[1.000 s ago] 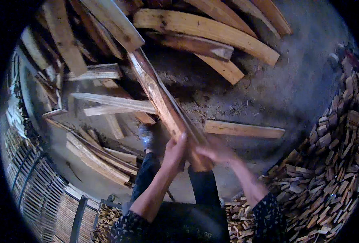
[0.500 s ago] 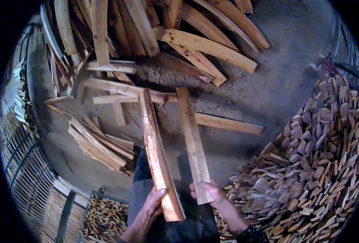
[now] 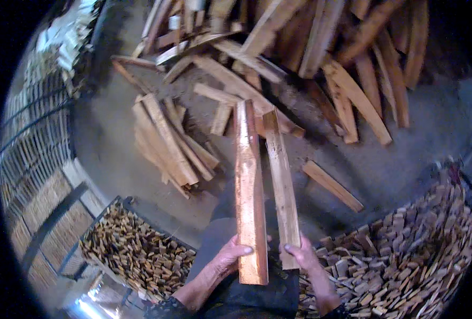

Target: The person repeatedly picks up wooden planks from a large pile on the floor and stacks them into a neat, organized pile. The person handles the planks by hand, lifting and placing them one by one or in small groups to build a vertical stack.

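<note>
My left hand (image 3: 228, 255) is closed round the lower end of a long reddish-brown wooden slab (image 3: 251, 196), its thumb lying on the face. A paler, narrower wooden board (image 3: 283, 196) is gripped near its lower end by my right hand (image 3: 304, 254), thumb on top and fingers mostly hidden behind. Both pieces point away from me over my lap, almost side by side, with a narrow gap between them. Their far ends overlap, in the picture, a long plank (image 3: 230, 80) on the floor.
Long planks (image 3: 353, 87) lie heaped at the far side. A bundle of thin slabs (image 3: 164, 141) rests on the floor at left, and a single short board (image 3: 332, 186) at right. A crate of small wood pieces (image 3: 140, 250) stands near left; a pile of cut pieces (image 3: 395, 255) spreads near right.
My view has turned to the left, so the floor and piles appear shifted right. The two boards have come closer together, and the paler one has tilted more edge-on. Both hands keep their grips.
</note>
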